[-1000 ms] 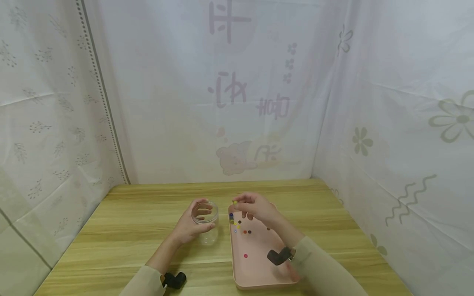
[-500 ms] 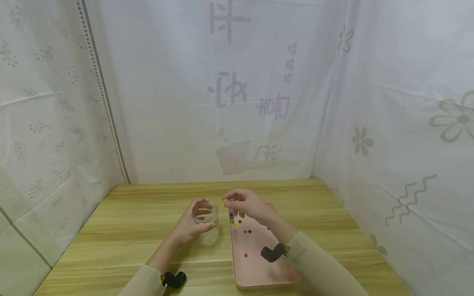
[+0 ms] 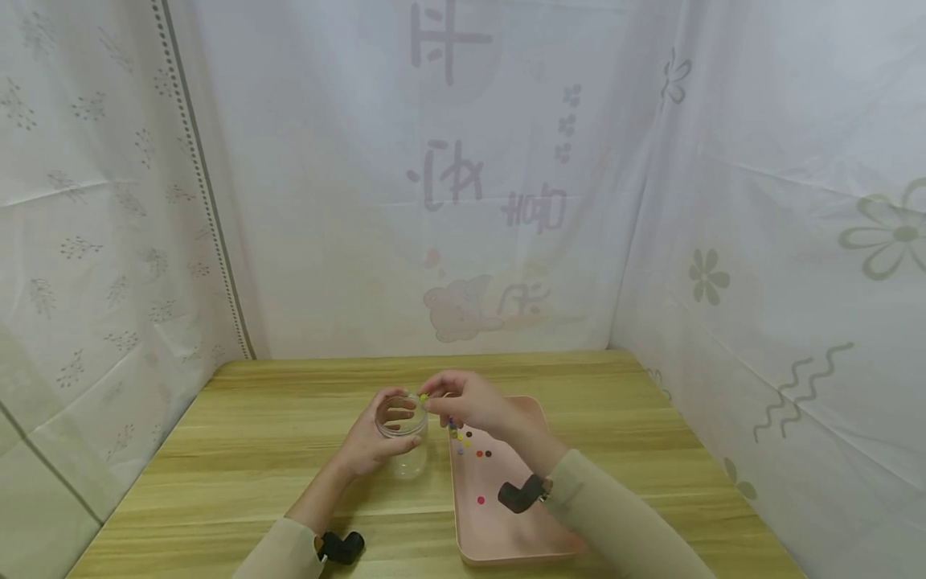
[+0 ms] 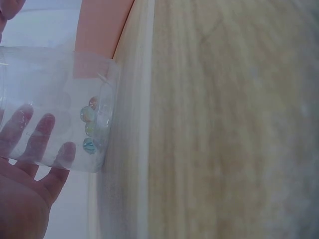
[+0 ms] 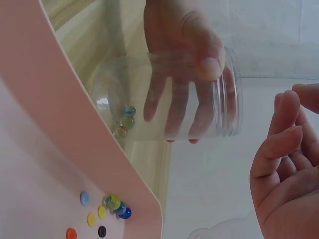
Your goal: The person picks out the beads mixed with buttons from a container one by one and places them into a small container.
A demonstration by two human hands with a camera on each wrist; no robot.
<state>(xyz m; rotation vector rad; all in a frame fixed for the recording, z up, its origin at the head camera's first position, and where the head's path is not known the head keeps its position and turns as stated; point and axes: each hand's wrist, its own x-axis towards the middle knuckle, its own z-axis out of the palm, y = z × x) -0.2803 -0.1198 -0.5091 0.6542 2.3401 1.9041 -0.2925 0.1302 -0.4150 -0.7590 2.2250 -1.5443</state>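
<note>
A person's right hand [image 3: 470,402] pinched a small yellow-green marble [image 3: 424,397] between thumb and fingertip, the other fingers loosely curled, right at the rim of a clear jar [image 3: 402,434]. The jar stood upright on the wooden table [image 3: 239,450], its open mouth facing up, directly below and slightly left of the marble. The left hand [image 3: 372,442] wrapped its fingers around the jar's wall, just beside a pink tray [image 3: 506,539] of loose marbles and beads.
</note>
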